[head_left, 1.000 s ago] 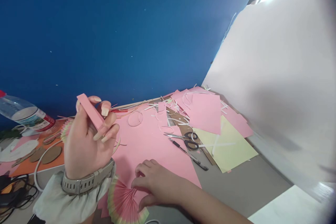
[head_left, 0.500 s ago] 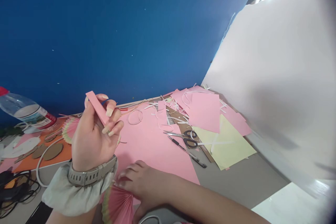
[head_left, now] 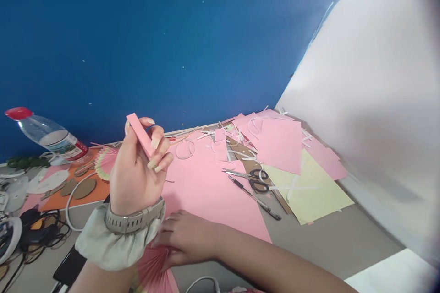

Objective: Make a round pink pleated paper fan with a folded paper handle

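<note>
Well, my left hand curled snug round strip above fan, probably keeping folds tight; right hand over fan, maybe steadying, can't tell if gripping.

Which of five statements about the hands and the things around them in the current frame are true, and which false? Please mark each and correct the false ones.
1. The bare left hand holds a slim folded pink paper strip. True.
2. The bare right hand is on the black-handled metal scissors. False: it is at the pleated pink paper fan.
3. A grey-beige banded watch is on the left wrist. True.
4. The clear plastic bottle has a blue cap. False: the cap is red.
5. The clear-barrelled pen lies on the pale yellow paper sheet. False: it lies left of that sheet in the picture.
</note>
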`<state>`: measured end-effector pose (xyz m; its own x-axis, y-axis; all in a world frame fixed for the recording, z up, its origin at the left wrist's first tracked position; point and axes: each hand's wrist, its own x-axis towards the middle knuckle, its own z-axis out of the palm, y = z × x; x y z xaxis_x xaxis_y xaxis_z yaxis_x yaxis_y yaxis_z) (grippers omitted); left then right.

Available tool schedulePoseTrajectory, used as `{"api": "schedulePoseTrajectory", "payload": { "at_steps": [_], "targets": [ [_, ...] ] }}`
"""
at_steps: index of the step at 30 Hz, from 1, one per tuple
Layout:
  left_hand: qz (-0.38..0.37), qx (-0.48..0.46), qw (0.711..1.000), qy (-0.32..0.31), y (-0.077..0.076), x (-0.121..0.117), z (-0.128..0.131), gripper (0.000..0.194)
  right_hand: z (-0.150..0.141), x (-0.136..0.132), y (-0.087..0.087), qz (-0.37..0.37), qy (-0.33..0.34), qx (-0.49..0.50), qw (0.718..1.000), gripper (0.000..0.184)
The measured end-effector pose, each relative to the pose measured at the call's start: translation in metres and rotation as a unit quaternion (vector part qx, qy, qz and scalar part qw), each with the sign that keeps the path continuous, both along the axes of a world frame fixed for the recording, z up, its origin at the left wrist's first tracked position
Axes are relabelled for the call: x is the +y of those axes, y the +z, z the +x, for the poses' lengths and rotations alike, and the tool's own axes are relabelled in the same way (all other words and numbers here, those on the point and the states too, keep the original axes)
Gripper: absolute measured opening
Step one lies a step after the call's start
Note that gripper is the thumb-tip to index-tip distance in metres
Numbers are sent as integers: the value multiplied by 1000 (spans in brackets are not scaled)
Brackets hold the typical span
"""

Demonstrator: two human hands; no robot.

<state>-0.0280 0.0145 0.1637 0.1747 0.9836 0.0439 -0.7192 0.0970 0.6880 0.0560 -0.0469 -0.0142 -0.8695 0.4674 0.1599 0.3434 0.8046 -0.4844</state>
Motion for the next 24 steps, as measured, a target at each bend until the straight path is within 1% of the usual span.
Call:
{"api": "schedulePoseTrajectory", "payload": {
  "at_steps": [2, 5, 8, 11, 15, 19, 24],
  "targets": [
    [0, -2, 1000, 1, 0, 0, -1, 41, 6, 0, 5, -6, 3, 10, 1000, 50],
    [4, -5, 1000, 4, 0, 1, -3, 41, 18, 0, 12, -18, -19, 14, 1000, 50],
    [8, -4, 1000, 6, 0, 1, -4, 41, 23, -3, 12, -16, -49, 5, 999, 50],
    [16, -4, 1000, 2, -2, 1, -4, 42, 15, -8, 6, -6, -64, -11, 998, 43],
    [32, -7, 999, -5, -3, 2, -5, 39, -5, -14, -2, 17, -71, -30, 997, 40],
    [28, -8, 1000, 6, 1, 0, -6, 37, -20, -16, -2, 43, -64, -28, 997, 33],
    [17, -1, 1000, 20, 5, -2, -5, 37, -29, -18, -3, 61, -54, -16, 997, 24]
  ]
}}
